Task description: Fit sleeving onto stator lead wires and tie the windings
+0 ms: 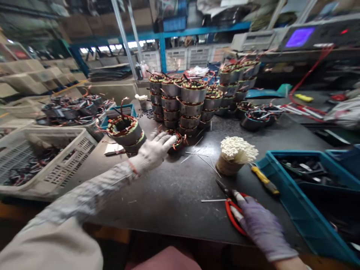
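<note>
My left hand (154, 150), in a white glove, is stretched out with its fingers extended. It reaches between a stack of wire-wound motor stators (126, 133) and a single low stator (176, 140), whose near side it partly hides; whether it touches either I cannot tell. In a purple glove, my right hand (257, 221) is closed around the red loop handles of scissors (235, 221), their dark tips pointing away from me. Close to those tips stands a round holder packed with white sticks or tubes (236, 152). A thin pale strip (213, 200) lies left of the handles.
Tall stacks of stators (180, 101) stand at the back. A white crate (47, 161) with wired parts is at left; a blue bin (292, 202) with dark parts is at right. A yellow-handled tool (266, 180) lies beside the bin. Loose strips (209, 165) are scattered mid-table.
</note>
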`<state>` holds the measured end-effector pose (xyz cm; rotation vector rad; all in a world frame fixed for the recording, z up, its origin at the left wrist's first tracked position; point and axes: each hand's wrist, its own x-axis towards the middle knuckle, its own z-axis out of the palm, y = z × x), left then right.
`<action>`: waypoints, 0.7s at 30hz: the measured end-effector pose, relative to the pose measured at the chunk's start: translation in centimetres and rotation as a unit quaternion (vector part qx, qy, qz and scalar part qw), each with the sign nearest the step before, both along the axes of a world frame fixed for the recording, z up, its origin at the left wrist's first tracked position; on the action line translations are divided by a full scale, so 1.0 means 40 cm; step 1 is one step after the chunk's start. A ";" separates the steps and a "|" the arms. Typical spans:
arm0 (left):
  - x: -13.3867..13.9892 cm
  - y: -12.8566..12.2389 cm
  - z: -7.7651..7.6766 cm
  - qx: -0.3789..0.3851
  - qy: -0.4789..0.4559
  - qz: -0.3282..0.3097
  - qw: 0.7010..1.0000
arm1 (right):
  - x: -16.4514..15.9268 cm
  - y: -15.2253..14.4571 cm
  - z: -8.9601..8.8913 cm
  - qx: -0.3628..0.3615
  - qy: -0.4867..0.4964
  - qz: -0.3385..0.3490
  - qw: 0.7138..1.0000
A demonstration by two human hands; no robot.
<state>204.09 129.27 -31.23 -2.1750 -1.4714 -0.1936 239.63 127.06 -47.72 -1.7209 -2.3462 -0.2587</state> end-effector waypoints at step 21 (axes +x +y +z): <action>0.058 -0.223 -0.309 0.052 -0.611 -0.044 0.788 | -0.283 -0.060 0.057 -0.129 0.329 0.115 0.928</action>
